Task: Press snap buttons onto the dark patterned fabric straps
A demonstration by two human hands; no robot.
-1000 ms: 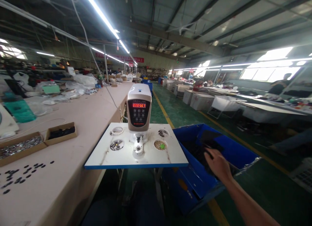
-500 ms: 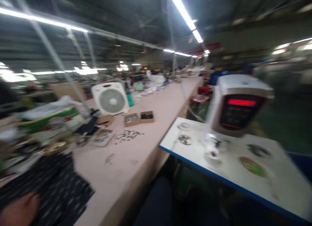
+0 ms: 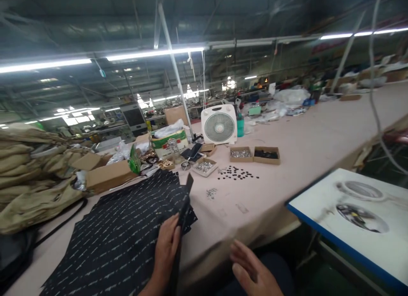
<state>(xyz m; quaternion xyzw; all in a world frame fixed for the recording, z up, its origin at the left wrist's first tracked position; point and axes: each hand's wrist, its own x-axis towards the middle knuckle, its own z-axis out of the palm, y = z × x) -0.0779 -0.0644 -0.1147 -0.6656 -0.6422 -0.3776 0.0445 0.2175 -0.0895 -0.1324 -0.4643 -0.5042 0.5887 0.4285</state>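
Observation:
Dark fabric pieces [image 3: 127, 228] with broken light stripes lie in a pile on the left of the table. At the pile's right edge, my left hand [image 3: 166, 240] grips a piece of the fabric, its edge raised and turned up along the thumb. My right hand [image 3: 253, 270] hovers past the table's front edge, with nothing in it and its fingers apart from the thumb. Beyond the pile, small black parts [image 3: 236, 172] and small silvery parts [image 3: 211, 194] are scattered on the tabletop.
Small open boxes hold silvery pieces [image 3: 205, 167] and black parts [image 3: 267, 155]. A white box fan [image 3: 219, 124] stands behind them. To the right is a white worktop [image 3: 357, 245] with a blue edge and round openings. Tan cloth bundles [image 3: 35, 172] and cartons crowd the left.
The view has swung left, so the machine with the red display is out of sight. My right hand has come into view, and my left hand now grips the fabric edge.

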